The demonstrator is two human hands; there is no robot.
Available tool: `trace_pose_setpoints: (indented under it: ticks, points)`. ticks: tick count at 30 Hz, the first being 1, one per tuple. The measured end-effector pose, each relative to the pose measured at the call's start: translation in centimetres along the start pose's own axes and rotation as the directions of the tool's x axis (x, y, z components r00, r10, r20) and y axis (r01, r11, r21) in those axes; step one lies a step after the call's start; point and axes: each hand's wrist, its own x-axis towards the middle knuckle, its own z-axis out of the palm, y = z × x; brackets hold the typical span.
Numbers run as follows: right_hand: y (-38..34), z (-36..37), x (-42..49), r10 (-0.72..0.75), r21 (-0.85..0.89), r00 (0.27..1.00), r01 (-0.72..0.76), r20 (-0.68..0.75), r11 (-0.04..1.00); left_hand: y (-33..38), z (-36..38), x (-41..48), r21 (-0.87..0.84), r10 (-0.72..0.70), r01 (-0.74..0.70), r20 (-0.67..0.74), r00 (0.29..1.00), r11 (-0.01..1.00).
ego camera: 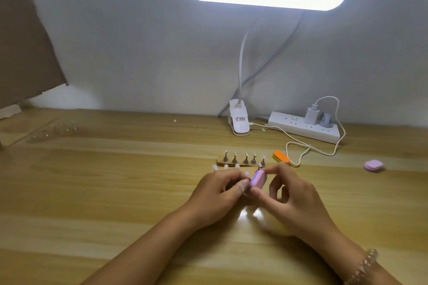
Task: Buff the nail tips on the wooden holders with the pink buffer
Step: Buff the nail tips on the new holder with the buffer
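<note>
Two hands meet: right hand pinches pink buffer; left hand curled, cannot tell what it holds.

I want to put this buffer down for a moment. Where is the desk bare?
Bare wood lies left of the left hand, up to the clear holder, and between the white cable and the second pink buffer at right. It is crowded around the wooden holder and orange buffer.

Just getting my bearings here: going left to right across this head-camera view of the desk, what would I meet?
clear nail-tip stand → left hand → pink buffer → right hand → second pink block. The wooden holder, lamp clamp, orange buffer and power strip overlap these, so left out.
</note>
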Motion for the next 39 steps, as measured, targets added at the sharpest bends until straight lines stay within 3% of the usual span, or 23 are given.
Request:
trace_pose_setpoints:
  ticks: [2, 6, 11, 16, 21, 26, 30, 35, 39]
  points:
    - [0.37, -0.07, 0.19, 0.021, 0.015, 0.999, -0.02, -0.046, 1.0, 0.01, 0.01, -0.01, -0.029, -0.005, 0.005, 0.006, 1.0, 1.0]
    - [-0.17, 0.22, -0.34, -0.063, 0.009, 0.997, 0.063, 0.038, 0.998, -0.18, 0.0, 0.07, -0.016, 0.012, -0.012, -0.015, 1.0, 1.0]
    - [0.45, -0.1, 0.27, 0.027, 0.034, 0.999, -0.026, -0.03, 0.999, -0.33, 0.11, 0.11, -0.035, 0.011, -0.011, -0.022, 1.0, 0.999]
    - [-0.1, 0.38, -0.41, -0.068, -0.026, 0.997, 0.069, 0.047, 0.997, -0.33, 0.15, 0.11, -0.071, -0.001, 0.001, 0.0, 1.0, 0.997]
    - [0.67, -0.03, 0.3, 0.031, -0.007, 0.999, -0.031, -0.029, 0.999, -0.4, 0.31, 0.08, -0.083, -0.017, 0.016, -0.011, 1.0, 0.996]
    - [0.02, 0.5, -0.55, -0.097, -0.102, 0.995, 0.1, 0.037, 0.99, -0.4, 0.24, 0.13, -0.079, -0.035, 0.035, 0.004, 0.999, 0.996]
    - [0.73, 0.02, 0.24, 0.013, -0.069, 0.998, -0.017, -0.058, 0.997, -0.52, 0.29, 0.17, -0.07, -0.027, 0.026, -0.017, 0.999, 0.997]
    - [-0.04, 0.35, -0.42, -0.093, -0.068, 0.996, 0.094, 0.015, 0.993, -0.38, 0.24, 0.05, -0.042, -0.017, 0.017, -0.004, 1.0, 0.999]
    - [0.41, -0.01, 0.09, -0.031, -0.056, 0.999, 0.029, -0.038, 0.998, -0.02, 0.19, 0.09, -0.035, 0.025, -0.026, -0.014, 1.0, 0.999]
